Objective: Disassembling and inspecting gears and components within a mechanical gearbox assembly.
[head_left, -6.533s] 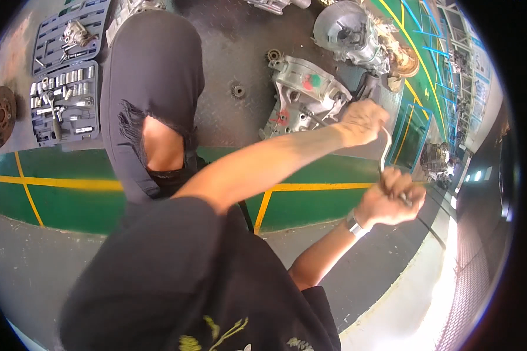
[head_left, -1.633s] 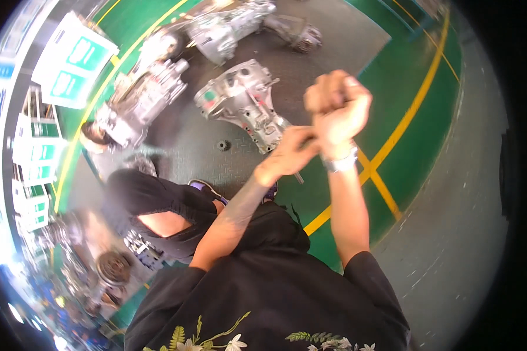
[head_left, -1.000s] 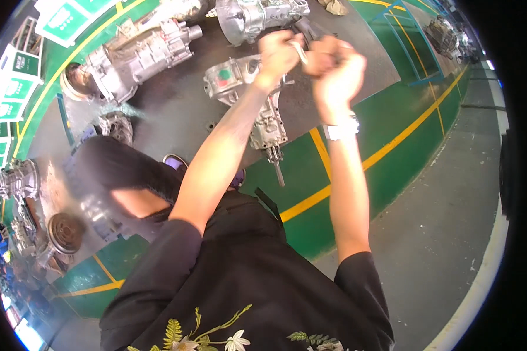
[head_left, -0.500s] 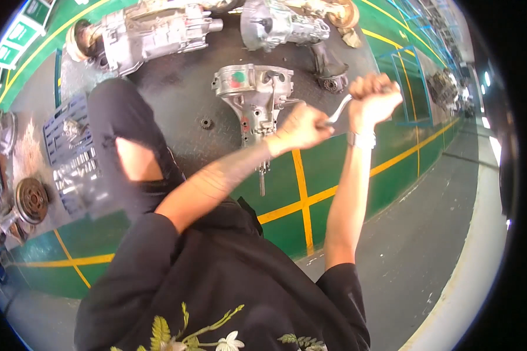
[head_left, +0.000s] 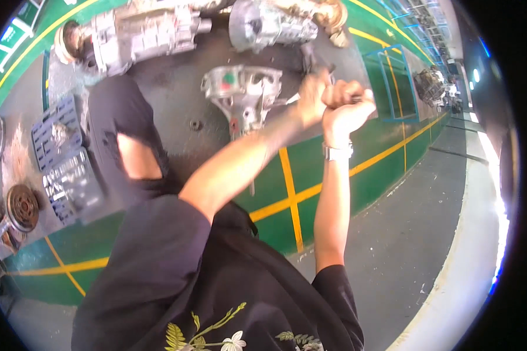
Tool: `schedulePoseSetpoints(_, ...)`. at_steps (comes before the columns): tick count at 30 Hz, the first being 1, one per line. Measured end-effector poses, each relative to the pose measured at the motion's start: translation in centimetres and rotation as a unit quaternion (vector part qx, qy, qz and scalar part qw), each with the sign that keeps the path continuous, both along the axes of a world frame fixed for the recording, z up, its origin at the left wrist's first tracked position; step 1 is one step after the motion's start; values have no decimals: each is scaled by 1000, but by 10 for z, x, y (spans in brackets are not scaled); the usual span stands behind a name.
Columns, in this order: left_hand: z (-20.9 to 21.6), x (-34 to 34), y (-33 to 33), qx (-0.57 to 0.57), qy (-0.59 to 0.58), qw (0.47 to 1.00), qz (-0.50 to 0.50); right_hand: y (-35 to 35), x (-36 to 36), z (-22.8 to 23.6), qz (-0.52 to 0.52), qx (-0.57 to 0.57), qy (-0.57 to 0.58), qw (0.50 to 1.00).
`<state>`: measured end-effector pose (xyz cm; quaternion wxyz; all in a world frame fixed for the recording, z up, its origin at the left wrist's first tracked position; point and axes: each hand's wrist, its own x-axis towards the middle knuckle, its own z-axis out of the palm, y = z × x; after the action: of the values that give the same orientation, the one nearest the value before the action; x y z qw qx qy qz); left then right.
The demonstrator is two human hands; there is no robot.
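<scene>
On green, yellow-lined workshop floor (head_left: pixel 357 175): gearbox housing (head_left: pixel 243 93); both hands' fingers curled, contents unclear.

Both arms reach forward over a green floor (head_left: pixel 363 175) with yellow lines. The left hand (head_left: pixel 311 96) and right hand (head_left: pixel 345 108) meet, touching, each closed into a fist; the right grips a small pale object (too blurred to name). Just beyond them lies an aluminium gearbox housing (head_left: pixel 243 93), with two larger gearboxes (head_left: pixel 140 35) behind. An open socket set tray (head_left: pixel 64 158) lies at left, beside the person's knee.
</scene>
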<state>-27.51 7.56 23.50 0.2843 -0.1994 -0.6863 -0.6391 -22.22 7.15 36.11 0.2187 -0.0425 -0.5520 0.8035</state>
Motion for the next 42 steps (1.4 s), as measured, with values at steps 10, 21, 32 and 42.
schedulePoseSetpoints(10,-18,63,16,286,-383,783,-399,-1,12,5,-151,48,10,987)
schedulePoseSetpoints(21,16,118,-1,67,-75,964,-247,56,25,1,-245,110,-23,963)
schedulePoseSetpoints(32,3,140,12,-116,-166,944,-259,86,42,3,-209,18,-14,978)
schedulePoseSetpoints(42,-10,122,2,-32,-181,957,-226,75,24,4,-216,-13,-40,975)
